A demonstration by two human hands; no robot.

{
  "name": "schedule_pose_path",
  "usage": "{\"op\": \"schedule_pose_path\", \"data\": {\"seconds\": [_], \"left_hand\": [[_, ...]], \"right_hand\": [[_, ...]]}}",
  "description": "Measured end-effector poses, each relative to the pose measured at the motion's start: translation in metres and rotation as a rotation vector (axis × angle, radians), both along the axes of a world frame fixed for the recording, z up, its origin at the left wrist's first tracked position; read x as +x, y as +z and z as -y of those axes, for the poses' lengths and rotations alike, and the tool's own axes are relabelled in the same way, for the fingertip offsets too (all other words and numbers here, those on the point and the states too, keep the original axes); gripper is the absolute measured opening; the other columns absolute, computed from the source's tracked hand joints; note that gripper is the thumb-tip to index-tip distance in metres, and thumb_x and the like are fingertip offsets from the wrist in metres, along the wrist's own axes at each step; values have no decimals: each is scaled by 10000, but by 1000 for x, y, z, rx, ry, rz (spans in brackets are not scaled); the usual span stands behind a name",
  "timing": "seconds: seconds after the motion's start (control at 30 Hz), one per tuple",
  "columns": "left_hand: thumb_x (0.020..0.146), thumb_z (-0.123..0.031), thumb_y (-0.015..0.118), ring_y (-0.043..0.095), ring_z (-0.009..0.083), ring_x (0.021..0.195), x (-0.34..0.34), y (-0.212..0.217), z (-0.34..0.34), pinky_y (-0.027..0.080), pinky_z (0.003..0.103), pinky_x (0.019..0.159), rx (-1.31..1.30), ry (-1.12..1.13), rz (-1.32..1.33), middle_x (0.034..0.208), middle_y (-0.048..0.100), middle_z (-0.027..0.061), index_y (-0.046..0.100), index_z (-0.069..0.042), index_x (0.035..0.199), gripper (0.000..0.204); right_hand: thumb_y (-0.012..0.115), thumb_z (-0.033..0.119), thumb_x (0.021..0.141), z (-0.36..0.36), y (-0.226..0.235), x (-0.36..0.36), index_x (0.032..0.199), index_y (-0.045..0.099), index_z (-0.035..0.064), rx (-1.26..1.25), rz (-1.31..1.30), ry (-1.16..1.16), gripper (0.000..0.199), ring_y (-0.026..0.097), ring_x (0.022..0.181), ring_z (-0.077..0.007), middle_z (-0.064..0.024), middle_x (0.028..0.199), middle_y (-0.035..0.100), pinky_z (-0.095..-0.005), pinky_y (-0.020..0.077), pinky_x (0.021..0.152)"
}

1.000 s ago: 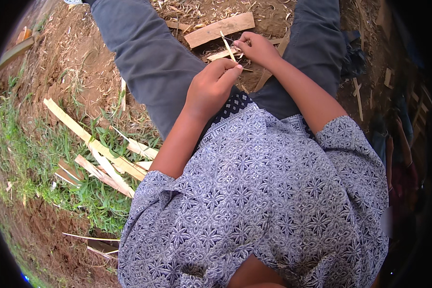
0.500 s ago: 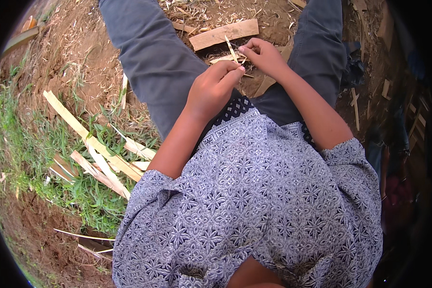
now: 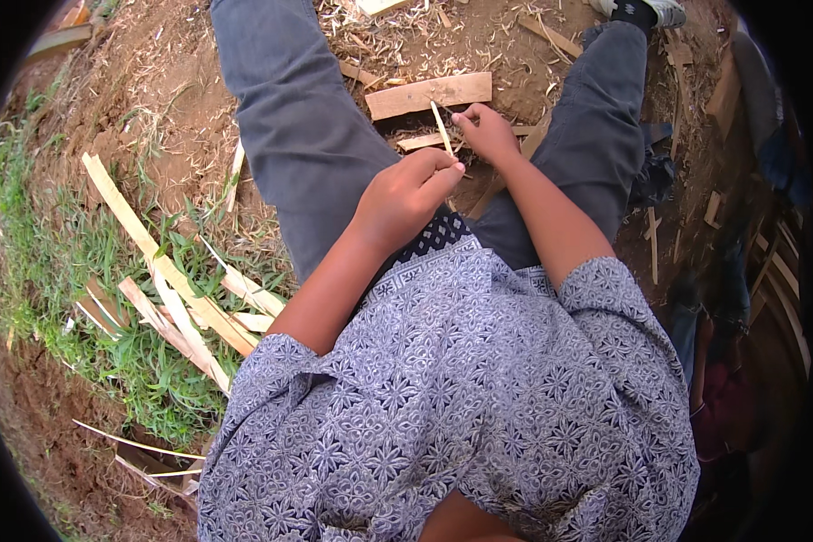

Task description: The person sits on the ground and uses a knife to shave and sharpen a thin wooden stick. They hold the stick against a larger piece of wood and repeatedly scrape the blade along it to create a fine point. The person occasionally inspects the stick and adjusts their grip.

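Note:
Between my legs, my left hand (image 3: pixel 411 194) pinches the lower end of a thin, pale wooden strip (image 3: pixel 442 129) between thumb and finger. The strip points up and away, its upper tip overlapping a flat board (image 3: pixel 429 96) that lies on the ground beyond. Close to the strip's right side is my right hand (image 3: pixel 490 135), fingers curled and pressed together. Whatever it grips, if anything, is too small to make out; a faint dark sliver shows by its fingertips.
Shavings litter the brown soil. Long split wood strips (image 3: pixel 176 280) lie on grass (image 3: pixel 72 271) at my left. My grey-trousered legs (image 3: pixel 303 117) spread on both sides. Thin slats (image 3: pixel 149 443) rest at the lower left. At the right are wood scraps and dark cloth (image 3: pixel 655 172).
Both hands appear lower in the picture, partly because the view has shifted. My right hand has come back toward me along the strip. My left hand still pinches it.

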State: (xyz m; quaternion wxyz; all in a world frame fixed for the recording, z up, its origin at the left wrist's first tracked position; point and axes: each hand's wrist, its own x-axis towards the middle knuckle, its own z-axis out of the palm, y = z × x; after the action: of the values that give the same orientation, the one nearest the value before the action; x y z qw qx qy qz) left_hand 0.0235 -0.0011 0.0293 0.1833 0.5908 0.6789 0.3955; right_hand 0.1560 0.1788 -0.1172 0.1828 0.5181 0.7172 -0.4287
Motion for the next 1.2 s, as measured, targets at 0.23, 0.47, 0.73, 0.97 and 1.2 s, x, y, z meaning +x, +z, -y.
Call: {"op": "schedule_pose_path", "data": {"seconds": [0.23,0.47,0.73,0.97,1.2], "left_hand": [[840,66,695,754,268,943,-4,-1,-5,634,356,775,41,36,6,1074,734,92,732,-54,1089,279],[841,75,679,755,273,965,-4,0,-6,634,363,792,41,33,21,1100,737,96,728,-53,1089,284],[821,77,677,753,284,985,-5,3,-5,629,368,817,12,46,51,1098,736,99,727,-50,1078,291],[801,93,679,745,294,967,-5,4,-6,622,384,796,43,58,54,1082,725,101,723,-48,1078,314],[813,95,708,745,300,947,-5,3,-10,620,381,784,51,64,71,1075,721,103,716,-42,1069,290]], "right_hand": [[720,492,951,-4,17,5,1083,755,84,-2,-253,-138,431,739,963,-299,-171,1013,769,-417,547,858],[743,501,939,-13,57,-1,1005,752,70,-112,-194,81,437,725,853,-266,-122,906,753,-405,541,780],[737,532,934,-17,48,-9,1010,755,100,-56,-53,132,438,737,941,-297,-130,977,768,-423,544,828],[737,547,934,-21,-10,20,1052,765,103,-38,-113,13,460,731,981,-312,-160,1025,764,-432,543,879],[734,568,930,-15,22,-1,1088,772,105,-114,-150,46,490,736,1017,-320,-156,1052,771,-436,546,895]]}}
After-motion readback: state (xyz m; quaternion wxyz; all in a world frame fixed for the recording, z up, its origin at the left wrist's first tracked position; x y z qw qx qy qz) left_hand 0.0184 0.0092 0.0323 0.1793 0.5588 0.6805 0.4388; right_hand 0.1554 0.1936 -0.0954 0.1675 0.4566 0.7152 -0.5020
